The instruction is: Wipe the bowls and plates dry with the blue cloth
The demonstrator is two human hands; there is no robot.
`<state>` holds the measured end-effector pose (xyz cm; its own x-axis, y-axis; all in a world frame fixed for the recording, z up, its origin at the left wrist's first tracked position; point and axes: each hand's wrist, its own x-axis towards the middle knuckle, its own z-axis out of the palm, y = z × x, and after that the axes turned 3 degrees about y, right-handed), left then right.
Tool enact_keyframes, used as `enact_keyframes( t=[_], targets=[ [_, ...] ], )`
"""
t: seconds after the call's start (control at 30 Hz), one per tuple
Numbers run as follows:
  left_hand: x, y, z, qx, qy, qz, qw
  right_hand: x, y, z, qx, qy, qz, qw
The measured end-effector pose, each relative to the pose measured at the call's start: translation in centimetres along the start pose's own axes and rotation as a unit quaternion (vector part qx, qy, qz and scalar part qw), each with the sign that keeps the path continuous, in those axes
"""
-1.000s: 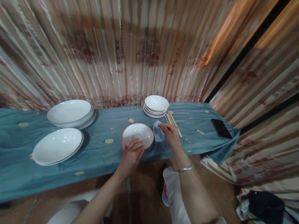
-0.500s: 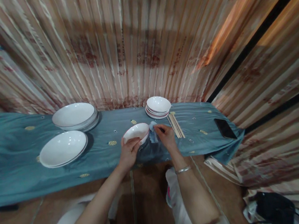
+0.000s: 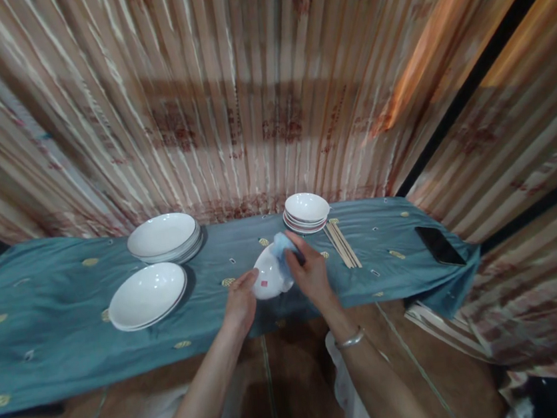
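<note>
A white bowl (image 3: 267, 281) with a small red mark is tipped over above the front part of the table, its outer side facing me. My left hand (image 3: 241, 302) grips its left edge, thumb on the outside. In my right hand (image 3: 308, 271) is a bunched light-blue cloth (image 3: 281, 245), pressed against the bowl's upper right side. The fingers under the cloth are partly hidden. Behind my right hand stands a stack of small white bowls (image 3: 307, 207), with several chopsticks (image 3: 343, 244) lying beside it.
On the left are a stack of large white dishes (image 3: 162, 237) and a nearer pair of white dishes (image 3: 147, 295). A black phone (image 3: 438, 246) lies at the right end of the blue-green tablecloth (image 3: 392, 282). Pleated curtains (image 3: 260, 137) hang behind the table.
The bowl has turned from opening upward to showing its outer side. My right hand has brought the cloth from beside the rim onto the bowl. The view has shifted slightly left.
</note>
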<state>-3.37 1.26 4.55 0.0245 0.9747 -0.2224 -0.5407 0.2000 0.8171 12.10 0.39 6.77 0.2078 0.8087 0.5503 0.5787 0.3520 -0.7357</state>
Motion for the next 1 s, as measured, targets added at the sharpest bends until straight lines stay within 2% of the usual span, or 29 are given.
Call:
enact_keyframes(
  t=[0.13, 0.2, 0.3, 0.43, 0.67, 0.9, 1.0],
  targets=[
    [0.0, 0.1, -0.1, -0.036, -0.002, 0.006, 0.999, -1.7, -1.3, 2.4, -0.109, -0.068, -0.178, 0.976],
    [0.0, 0.2, -0.2, -0.045, 0.001, 0.009, 0.999, -2.3, -1.5, 3.5, -0.158, -0.085, -0.213, 0.96],
    [0.0, 0.4, -0.5, -0.058, 0.003, 0.011, 0.998, -2.5, -1.3, 4.2, -0.185, -0.094, -0.229, 0.951],
    [-0.1, 0.5, -0.6, -0.052, 0.002, 0.003, 0.999, -1.7, -0.4, 3.9, -0.156, -0.085, -0.205, 0.963],
    [-0.2, 0.2, -1.5, -0.073, 0.006, -0.019, 0.997, -0.6, 1.5, 3.5, -0.041, -0.06, -0.109, 0.991],
    [0.5, -0.2, -2.4, -0.092, 0.021, -0.016, 0.995, -0.5, 3.0, 4.4, 0.06, -0.036, -0.04, 0.997],
    [0.9, -0.1, -2.8, -0.094, 0.02, -0.034, 0.995, -0.4, 3.8, 5.0, 0.11, -0.017, 0.022, 0.994]
  ],
)
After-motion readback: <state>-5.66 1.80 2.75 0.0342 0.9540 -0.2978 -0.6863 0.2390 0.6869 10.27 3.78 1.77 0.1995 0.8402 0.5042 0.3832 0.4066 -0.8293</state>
